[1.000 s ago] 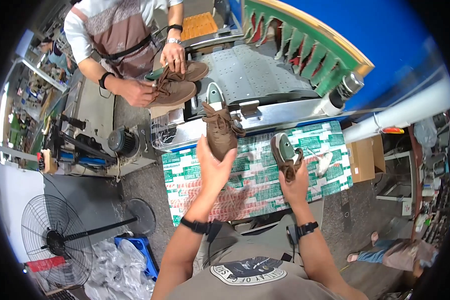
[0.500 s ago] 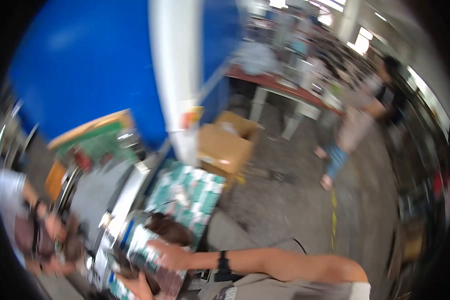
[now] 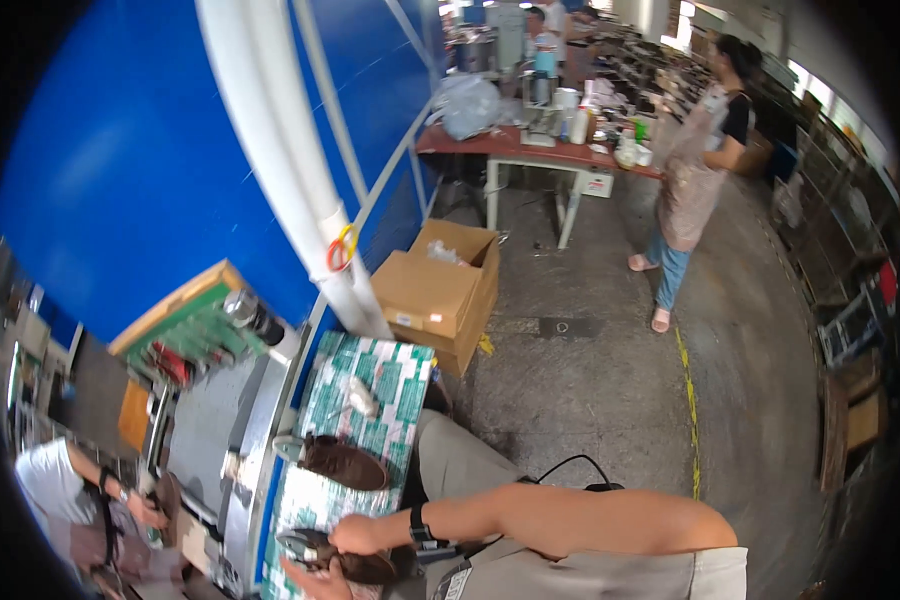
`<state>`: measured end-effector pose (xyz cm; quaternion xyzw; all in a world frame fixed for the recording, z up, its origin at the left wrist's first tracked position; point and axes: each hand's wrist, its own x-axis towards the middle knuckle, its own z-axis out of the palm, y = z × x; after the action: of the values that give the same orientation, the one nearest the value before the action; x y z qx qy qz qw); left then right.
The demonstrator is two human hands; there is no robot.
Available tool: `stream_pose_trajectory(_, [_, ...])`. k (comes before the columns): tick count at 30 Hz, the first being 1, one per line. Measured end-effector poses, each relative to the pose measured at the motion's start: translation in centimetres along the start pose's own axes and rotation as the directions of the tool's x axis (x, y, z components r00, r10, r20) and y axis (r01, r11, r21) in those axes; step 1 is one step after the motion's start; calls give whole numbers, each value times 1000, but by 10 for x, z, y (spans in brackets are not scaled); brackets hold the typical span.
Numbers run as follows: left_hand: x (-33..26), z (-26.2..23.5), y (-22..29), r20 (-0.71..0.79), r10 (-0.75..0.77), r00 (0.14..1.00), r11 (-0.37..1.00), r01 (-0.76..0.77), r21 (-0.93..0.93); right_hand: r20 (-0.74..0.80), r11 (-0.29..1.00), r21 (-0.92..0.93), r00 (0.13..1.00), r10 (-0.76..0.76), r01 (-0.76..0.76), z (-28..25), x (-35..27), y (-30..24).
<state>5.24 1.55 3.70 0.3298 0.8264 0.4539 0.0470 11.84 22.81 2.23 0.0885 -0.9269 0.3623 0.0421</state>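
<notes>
At the lower edge, a dark brown shoe [image 3: 372,570] lies between my hands on a bench top covered in green-and-white patterned sheeting [image 3: 395,370]. My right hand [image 3: 358,535], with a black band on its wrist, grips the shoe's upper from the far side, fingers bent. My left hand [image 3: 315,581] holds the same shoe from the near side, partly cut off by the picture's edge. Just beyond, a second brown shoe [image 3: 345,466] rests on its own, untouched. Farther up the sheeting sits a small whitish item [image 3: 361,397] I cannot make out.
Left of the bench runs a grey machine or conveyor [image 3: 205,415], where a co-worker's hand [image 3: 147,512] holds something brown. Behind the bench stand a cardboard box [image 3: 425,290] and a white pipe [image 3: 280,150]. A person in an apron [image 3: 695,180] stands near a red-topped table [image 3: 530,148].
My view has swung and sharpened, bringing more of the room's right side in. Both hands stay at the shoe, lower in the picture; the second shoe shows more fully.
</notes>
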Motion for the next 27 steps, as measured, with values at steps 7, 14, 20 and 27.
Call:
stream_pose_trajectory(7, [20,46,45,-130,-172,977,975,150,-164,208,963,-153,960,-189,223,-79,-48,1])
stream_pose_trajectory(14, [14,29,62,-268,-235,935,966,255,42,23,439,897,987,-162,51,-213,-67,-81])
stream_pose_trajectory(20, [-7,-11,59,-218,-552,805,827,562,-18,119,80,986,957,265,-145,-191,22,-11])
stream_pose_trajectory(27, [-12,-26,112,423,-480,768,728,618,-296,24,948,297,994,109,-111,-58,-22,-40])
